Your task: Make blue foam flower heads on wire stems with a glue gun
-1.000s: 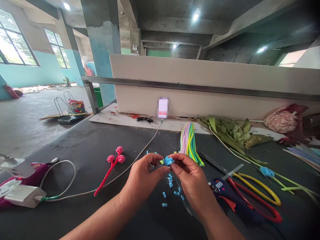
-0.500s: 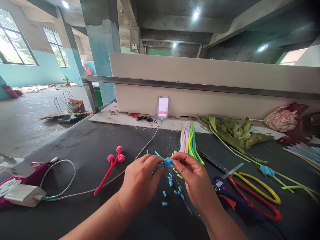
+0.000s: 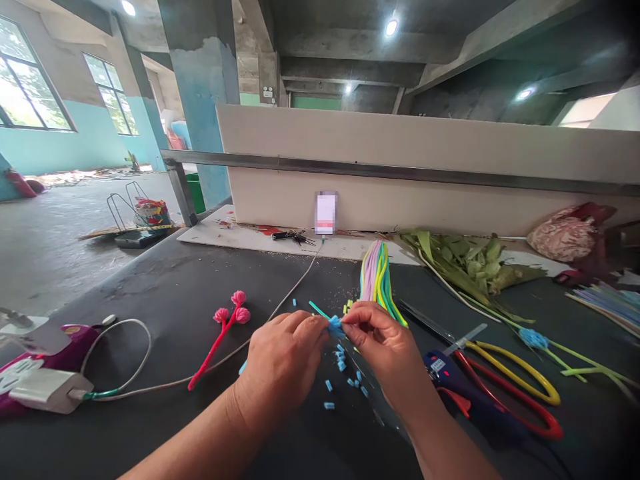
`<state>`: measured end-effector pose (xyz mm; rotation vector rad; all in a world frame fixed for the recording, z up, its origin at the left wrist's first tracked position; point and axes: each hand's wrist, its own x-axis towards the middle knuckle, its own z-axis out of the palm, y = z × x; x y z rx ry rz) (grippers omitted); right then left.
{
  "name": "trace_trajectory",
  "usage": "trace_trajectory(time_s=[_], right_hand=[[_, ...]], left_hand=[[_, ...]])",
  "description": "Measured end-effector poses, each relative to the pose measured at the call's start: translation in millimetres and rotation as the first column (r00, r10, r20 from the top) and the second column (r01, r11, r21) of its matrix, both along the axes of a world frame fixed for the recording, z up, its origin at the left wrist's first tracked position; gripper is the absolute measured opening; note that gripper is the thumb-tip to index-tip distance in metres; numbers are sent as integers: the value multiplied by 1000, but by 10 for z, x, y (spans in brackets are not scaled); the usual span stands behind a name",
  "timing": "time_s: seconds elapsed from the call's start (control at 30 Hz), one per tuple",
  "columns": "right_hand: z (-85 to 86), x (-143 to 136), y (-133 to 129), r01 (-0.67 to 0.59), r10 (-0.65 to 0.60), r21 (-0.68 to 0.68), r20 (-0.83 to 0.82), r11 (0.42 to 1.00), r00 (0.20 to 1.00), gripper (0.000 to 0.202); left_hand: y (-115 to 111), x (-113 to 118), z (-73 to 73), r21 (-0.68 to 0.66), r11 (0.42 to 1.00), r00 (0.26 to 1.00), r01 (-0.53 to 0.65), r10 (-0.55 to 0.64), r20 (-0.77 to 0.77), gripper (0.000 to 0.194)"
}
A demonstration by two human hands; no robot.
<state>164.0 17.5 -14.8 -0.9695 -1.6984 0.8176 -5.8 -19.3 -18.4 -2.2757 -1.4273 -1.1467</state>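
My left hand (image 3: 286, 357) and my right hand (image 3: 387, 343) meet at the middle of the dark table, both pinching a small blue fuzzy pipe-cleaner piece (image 3: 335, 325). My left fingers curl over its left side and hide part of it. My right thumb and forefinger grip its right side. A thin teal stem (image 3: 319, 309) sticks up beside my left fingertips. Below lie several short blue cut pieces (image 3: 341, 364). Behind my right hand rests a bundle of lilac, yellow and green pipe cleaners (image 3: 371, 277).
Scissors (image 3: 533, 373) with yellow and red handles and a dark blue glue gun (image 3: 463, 390) lie right. A red stem with pink balls (image 3: 220, 343) and a power strip (image 3: 30, 373) are left. A propped phone (image 3: 326, 213), green leaves (image 3: 465, 263) and a blue-knotted green stem (image 3: 533, 339) lie beyond.
My left hand has turned, its fingers now folding further over the blue piece. A light-blue tip now shows at the left edge of that hand. My right hand stays nearly in place.
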Motion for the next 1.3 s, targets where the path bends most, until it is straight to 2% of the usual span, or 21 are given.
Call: trace_trajectory(time_s=[0.27,0.33,0.4,0.47,0.53,0.6,0.63,0.7,0.8,0.93,1.03,1.2,1.3], right_hand=[[-27,3,38,-11,5,-179,-35,984,999,9],[-15,-1,40,-55,28,-256,-108,965,994,11],[0,1,39,-104,41,-303,-207,947,977,14],[11,6,32,-105,25,-297,-263,949,964,19],[17,11,19,-95,17,-278,-269,956,963,24],[19,9,0,-146,67,-289,-265,946,962,25],[19,4,-10,-192,109,-304,-270,933,957,26],[24,-8,-28,-279,179,-332,-300,901,937,33],[36,-22,-46,-323,206,-332,-341,886,917,35],[50,-14,-52,-304,193,-346,-319,888,928,29],[44,-7,-45,-266,176,-338,-275,903,945,23],[21,-26,-35,-237,167,-332,-226,913,960,13],[33,-61,-49,-236,166,-351,-219,906,962,12]], left_hand=[[1,6,-17,-37,999,1000,17,-18,-13,17],[15,13,-19,-81,996,997,41,-36,66,17],[39,19,0,-180,980,969,82,-36,246,14],[67,18,42,-354,919,870,172,26,492,10],[94,8,90,-498,793,693,352,137,708,13],[112,-8,121,-510,657,498,555,229,836,20],[117,-15,126,-481,608,420,632,253,871,23],[116,-22,119,-428,546,332,720,270,904,25],[104,-19,96,-415,504,326,757,259,909,25],[103,-13,98,-476,492,403,729,253,879,24],[113,-10,106,-517,512,475,686,224,851,23],[121,16,86,-455,588,436,669,186,881,24],[115,35,82,-478,633,463,609,205,862,22]])
